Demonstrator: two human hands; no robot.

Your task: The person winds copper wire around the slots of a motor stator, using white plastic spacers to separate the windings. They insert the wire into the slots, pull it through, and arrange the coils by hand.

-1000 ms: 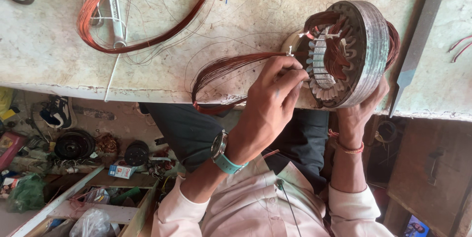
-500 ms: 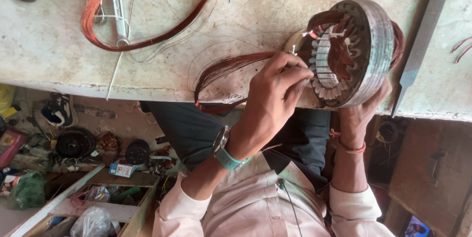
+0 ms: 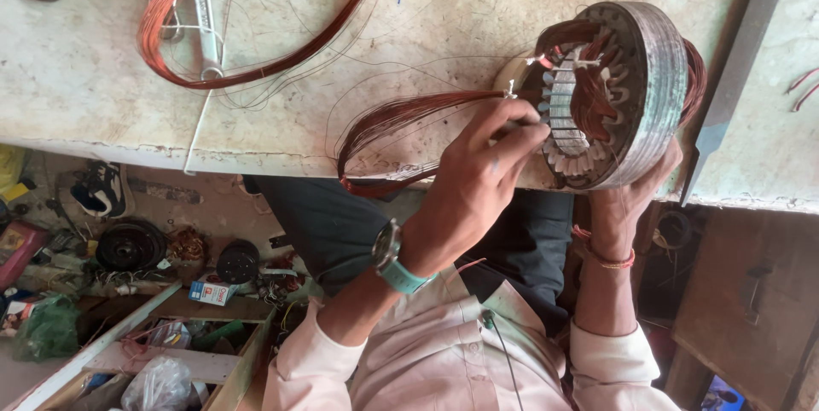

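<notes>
Stator (image 3: 636, 95), ringed in grey metal, tilted on edge at table's near rim, right of centre; copper windings packed in slots, white slot liners visible, far side of bore lost in shadow. Left hand (image 3: 478, 181) pinching fingertips narrow at stator's inner face, on thin copper strands; exact item between fingertips too small to make out; teal-strapped watch (image 3: 394, 259) on wrist. Right hand (image 3: 627, 198) mostly hidden beneath stator, cupped against underside and bearing it; fingers out of sight, so grip cannot be judged fully; red thread band on wrist. Coil bundle (image 3: 401, 121) of copper wire running from stator leftward across table (image 3: 85, 78), looping over near edge. Larger copper loop (image 3: 256, 70) farther left, cut off by top edge; white tube (image 3: 203, 19) lying inside. Metal bar (image 3: 738, 70) just right of stator, partly cropped. Below table, cluttered floor and wooden tray (image 3: 171, 343) with bags, blurred.
</notes>
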